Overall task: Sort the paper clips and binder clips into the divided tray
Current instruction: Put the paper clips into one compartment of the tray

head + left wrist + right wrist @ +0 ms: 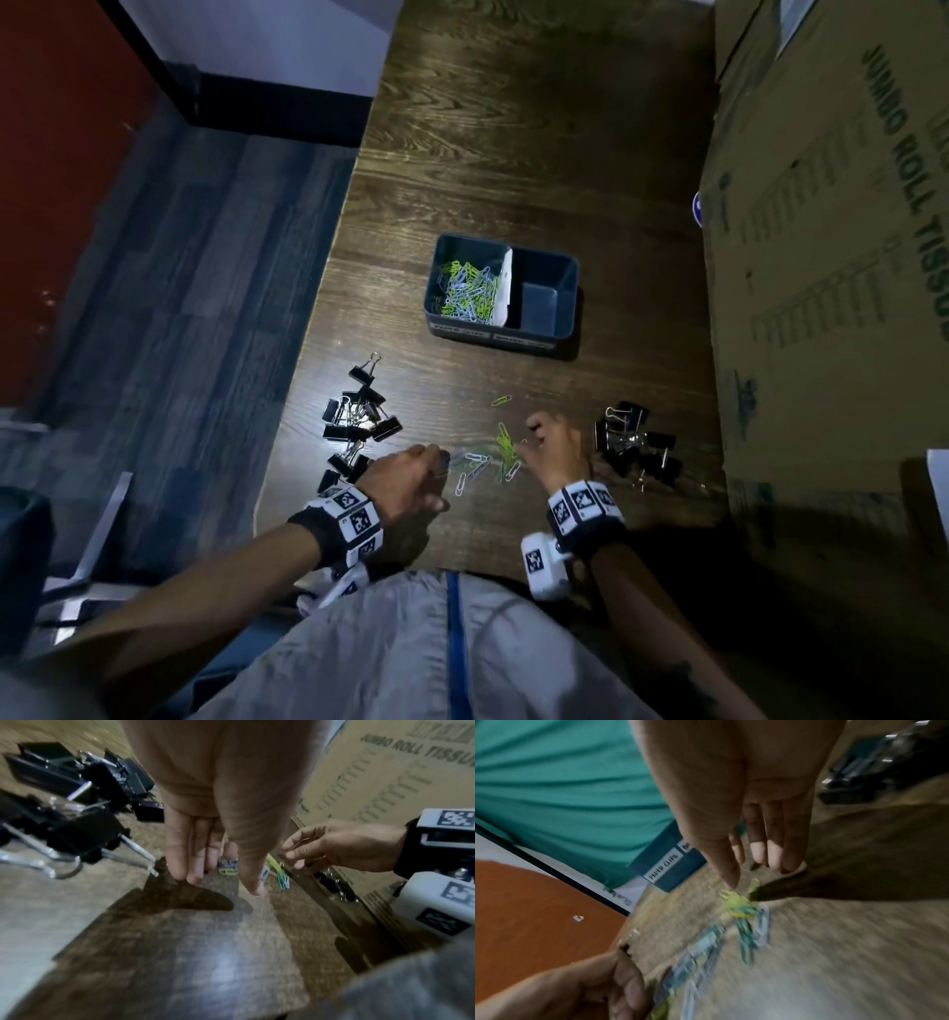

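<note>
The dark blue divided tray (570,308) stands mid-table; its left compartment holds several green and pale blue paper clips (470,293), while the right one looks bare. Its labelled wall (664,866) shows in the right wrist view. Loose paper clips (485,460) lie between my hands. My left hand (436,462) has straight fingers (180,862) touching the table beside them. My right hand (529,442) has its fingertips (775,862) down at the green clips (734,898), gripping nothing that I can see. Black binder clips lie in a left pile (359,416) and a right pile (637,442).
A tall cardboard box (821,257) walls off the table's right side, close to the right binder clip pile. The table's left edge (313,329) runs just beside the left pile, with floor beyond. The right wrist view is blurred.
</note>
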{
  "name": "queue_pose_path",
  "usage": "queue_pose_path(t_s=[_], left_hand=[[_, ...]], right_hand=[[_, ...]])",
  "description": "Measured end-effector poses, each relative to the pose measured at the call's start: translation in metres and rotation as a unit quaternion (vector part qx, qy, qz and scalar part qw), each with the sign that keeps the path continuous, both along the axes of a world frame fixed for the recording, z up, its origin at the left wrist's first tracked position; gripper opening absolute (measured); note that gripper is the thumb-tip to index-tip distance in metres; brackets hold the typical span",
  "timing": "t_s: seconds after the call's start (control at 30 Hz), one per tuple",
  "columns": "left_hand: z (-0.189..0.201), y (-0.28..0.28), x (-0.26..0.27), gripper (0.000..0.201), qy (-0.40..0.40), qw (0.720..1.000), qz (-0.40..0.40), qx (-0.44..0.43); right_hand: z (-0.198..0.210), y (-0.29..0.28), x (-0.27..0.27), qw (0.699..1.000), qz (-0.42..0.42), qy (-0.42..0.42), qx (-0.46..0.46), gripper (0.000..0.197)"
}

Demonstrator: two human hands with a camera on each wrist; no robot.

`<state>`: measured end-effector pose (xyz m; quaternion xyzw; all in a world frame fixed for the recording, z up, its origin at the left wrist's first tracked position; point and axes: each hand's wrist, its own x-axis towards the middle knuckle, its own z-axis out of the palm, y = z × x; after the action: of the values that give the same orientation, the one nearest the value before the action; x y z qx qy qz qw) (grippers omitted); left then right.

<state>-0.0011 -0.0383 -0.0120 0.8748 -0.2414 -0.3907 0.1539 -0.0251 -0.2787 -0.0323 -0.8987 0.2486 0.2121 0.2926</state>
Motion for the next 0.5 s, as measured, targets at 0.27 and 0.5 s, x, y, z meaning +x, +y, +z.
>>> queue_pose_path(t_s=[0.27,0.5], left_hand=[[-0.013,-0.033,0.004,0.026,-0.065,0.997,0.045,0.016],[-0.013,-0.031,0.009,0.02,-0.088,0.993,0.075,-0.025]], right_hand=[[-0.016,0.039,-0.013,0.998,0.05,-0.02,-0.017,0.028],[-0.006,0.036,0.013,0.994,0.043,-0.093,-0.034,0.037]])
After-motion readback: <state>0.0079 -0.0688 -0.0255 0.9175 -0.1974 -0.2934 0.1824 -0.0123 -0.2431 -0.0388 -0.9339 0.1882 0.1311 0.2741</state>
